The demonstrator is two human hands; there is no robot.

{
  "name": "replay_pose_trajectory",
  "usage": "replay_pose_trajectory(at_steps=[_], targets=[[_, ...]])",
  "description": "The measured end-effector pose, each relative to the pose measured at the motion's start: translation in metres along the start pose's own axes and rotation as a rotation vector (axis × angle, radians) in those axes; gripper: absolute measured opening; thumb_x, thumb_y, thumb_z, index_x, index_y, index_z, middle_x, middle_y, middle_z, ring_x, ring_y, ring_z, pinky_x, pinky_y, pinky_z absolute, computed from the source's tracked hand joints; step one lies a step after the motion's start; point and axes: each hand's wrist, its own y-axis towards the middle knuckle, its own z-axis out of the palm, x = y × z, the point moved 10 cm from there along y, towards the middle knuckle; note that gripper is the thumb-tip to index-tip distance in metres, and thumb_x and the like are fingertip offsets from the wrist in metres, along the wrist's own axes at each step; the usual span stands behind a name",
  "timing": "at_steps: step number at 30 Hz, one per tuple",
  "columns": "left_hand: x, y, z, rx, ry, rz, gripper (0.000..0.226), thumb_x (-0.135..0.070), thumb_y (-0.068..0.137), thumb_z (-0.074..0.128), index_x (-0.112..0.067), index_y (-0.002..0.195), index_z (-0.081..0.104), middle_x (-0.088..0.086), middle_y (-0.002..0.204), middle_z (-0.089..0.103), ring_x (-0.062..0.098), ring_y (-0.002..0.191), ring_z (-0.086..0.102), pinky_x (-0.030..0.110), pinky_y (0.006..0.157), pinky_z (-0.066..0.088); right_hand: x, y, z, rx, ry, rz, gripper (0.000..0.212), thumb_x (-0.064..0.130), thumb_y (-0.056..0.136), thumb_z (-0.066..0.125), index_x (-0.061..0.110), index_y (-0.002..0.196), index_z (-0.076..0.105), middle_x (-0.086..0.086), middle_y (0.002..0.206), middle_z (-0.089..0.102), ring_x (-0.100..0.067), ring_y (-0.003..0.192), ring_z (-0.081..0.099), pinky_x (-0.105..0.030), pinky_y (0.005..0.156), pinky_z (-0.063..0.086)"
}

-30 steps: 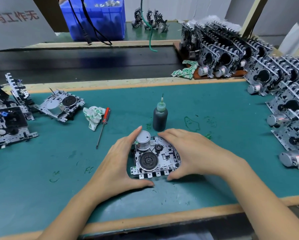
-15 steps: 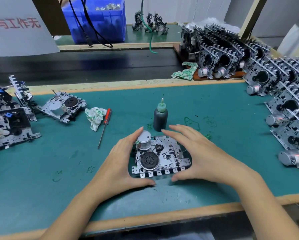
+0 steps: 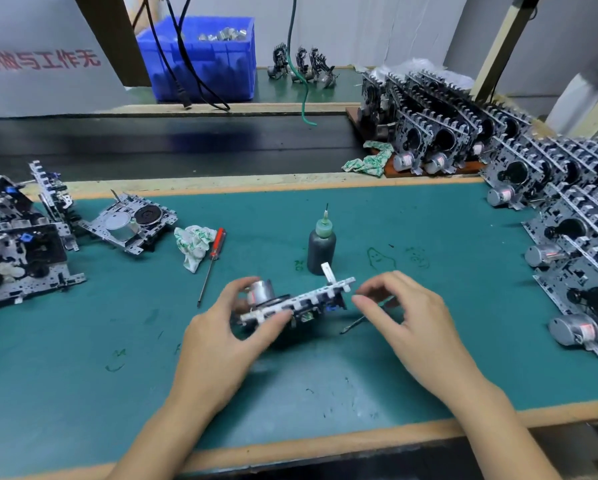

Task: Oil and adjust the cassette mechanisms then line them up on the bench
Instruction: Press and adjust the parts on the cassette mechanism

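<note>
Between two hands [image 3: 311, 327]: one cassette mechanism [image 3: 295, 301], one oil bottle [image 3: 321, 249] behind

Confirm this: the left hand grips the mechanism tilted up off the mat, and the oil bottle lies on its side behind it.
Not quite. The head view shows the oil bottle standing upright behind the mechanism, not lying down. The left hand does grip the mechanism, tilted up off the mat.

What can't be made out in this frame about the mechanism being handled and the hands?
Head view only:
- Cassette mechanism: motion-blurred, tilted on edge; its faces are unreadable.
- Right hand: blur hides whether its fingertips touch the mechanism.
- Left hand: covers the mechanism's left end.
- Oil bottle: contents unreadable through its dark wall.
</note>
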Motion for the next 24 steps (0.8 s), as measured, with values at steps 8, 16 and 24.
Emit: replay_pose_trajectory(at_steps=[8, 16, 24], targets=[[0.003, -0.002, -0.024, 0.022, 0.364, -0.049, 0.057, -0.091, 0.062, 0.011, -0.049, 0.057, 0.05, -0.02, 0.074, 0.052, 0.008, 0.076, 0.05, 0.028, 0.06, 0.035, 0.023, 0.004, 0.02, 0.019, 0.163, -0.017, 0.012, 0.031, 0.086, 0.065, 0.033, 0.084, 0.053, 0.016, 0.084, 0.061, -0.009, 0.081, 0.06, -0.021, 0.067, 0.046], [-0.018, -0.005, -0.02, 0.081, -0.074, 0.171, 0.029, -0.057, 0.08, 0.053, -0.042, 0.101, 0.066, -0.02, 0.109, 0.06, 0.003, 0.109, 0.055, 0.01, 0.089, 0.036, 0.03, 0.002, 0.02, -0.001, 0.193, -0.055, 0.018, 0.015, 0.089, 0.061, 0.03, 0.1, 0.059, 0.016, 0.092, 0.061, -0.01, 0.09, 0.058, -0.02, 0.07, 0.048], [-0.037, -0.002, -0.022, 0.064, -0.122, 0.274, 0.016, -0.044, 0.082, 0.058, -0.038, 0.09, 0.07, -0.018, 0.099, 0.066, 0.007, 0.1, 0.061, 0.012, 0.087, 0.04, 0.035, 0.005, 0.018, 0.007, 0.279, -0.058, 0.014, 0.018, 0.088, 0.059, 0.031, 0.092, 0.065, 0.016, 0.092, 0.061, -0.007, 0.089, 0.06, -0.013, 0.069, 0.046]])
